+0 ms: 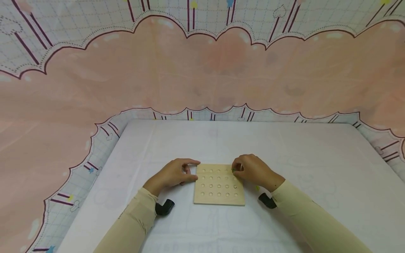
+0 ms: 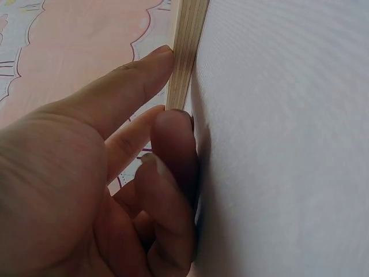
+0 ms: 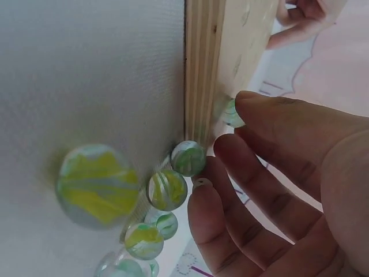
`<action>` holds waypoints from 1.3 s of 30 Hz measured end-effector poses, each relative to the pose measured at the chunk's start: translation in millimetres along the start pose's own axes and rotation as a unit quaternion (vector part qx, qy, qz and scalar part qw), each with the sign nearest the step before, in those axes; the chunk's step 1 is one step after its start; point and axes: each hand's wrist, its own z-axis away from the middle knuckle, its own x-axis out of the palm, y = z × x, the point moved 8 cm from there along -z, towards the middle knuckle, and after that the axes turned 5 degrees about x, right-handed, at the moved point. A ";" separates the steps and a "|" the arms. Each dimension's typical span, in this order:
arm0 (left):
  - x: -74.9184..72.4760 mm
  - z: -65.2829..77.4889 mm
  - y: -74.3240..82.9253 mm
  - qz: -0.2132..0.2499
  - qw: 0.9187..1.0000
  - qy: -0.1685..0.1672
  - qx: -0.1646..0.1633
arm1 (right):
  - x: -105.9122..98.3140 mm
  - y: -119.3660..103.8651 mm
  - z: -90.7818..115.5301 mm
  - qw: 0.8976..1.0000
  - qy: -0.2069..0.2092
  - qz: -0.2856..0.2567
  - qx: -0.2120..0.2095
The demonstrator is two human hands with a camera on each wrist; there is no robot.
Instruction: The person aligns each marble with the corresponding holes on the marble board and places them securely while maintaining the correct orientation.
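Note:
A square, pale wooden board (image 1: 218, 200) with rows of round hollows lies flat on the white table. At its left edge, my left hand (image 1: 175, 173) touches the board with the thumb and an extended finger; the left wrist view shows the thumb tip (image 2: 164, 57) against the layered side. Over the upper right corner, my right hand (image 1: 254, 170) pinches a greenish glass marble (image 3: 232, 114) between thumb and finger. Several clear marbles with yellow or green swirls, such as a yellow one (image 3: 98, 186), lie on the table beside the board's right edge, mostly hidden by the hand in the head view.
The white table (image 1: 316, 158) stretches around the board on all sides. A patterned pink and white cloth (image 1: 202, 77) hangs behind it and shows along the left and right edges. Black wrist devices (image 1: 164, 207) sit under both wrists.

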 end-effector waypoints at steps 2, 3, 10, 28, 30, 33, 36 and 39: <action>0.2 0.0 -0.4 0.000 1.000 0.000 -0.003 | -1.3 0.6 3.0 1.000 0.005 -0.001 -0.001; 0.1 0.2 -0.4 0.000 1.000 0.001 -0.005 | -2.4 1.1 5.0 1.000 0.010 -0.004 -0.001; 0.1 0.3 -0.1 0.002 1.000 0.004 -0.005 | -12.0 6.2 24.5 0.998 0.049 -0.041 -0.004; 1.1 -2.2 0.0 0.021 1.000 -0.010 0.012 | -17.3 34.6 55.3 0.995 0.058 -0.075 0.022; 1.3 -2.6 0.5 0.024 0.999 -0.014 0.018 | -16.2 40.1 56.8 0.995 0.048 -0.085 0.026; 1.1 -3.0 0.1 0.024 0.999 -0.015 0.017 | -15.0 46.7 58.3 0.994 0.036 -0.094 0.030; 1.0 -3.0 0.3 0.023 1.000 -0.014 0.015 | -14.4 52.2 59.5 0.994 0.024 -0.097 0.040; 1.3 -2.2 -0.2 0.023 1.000 -0.012 0.009 | -13.2 55.8 61.2 0.994 0.012 -0.098 0.044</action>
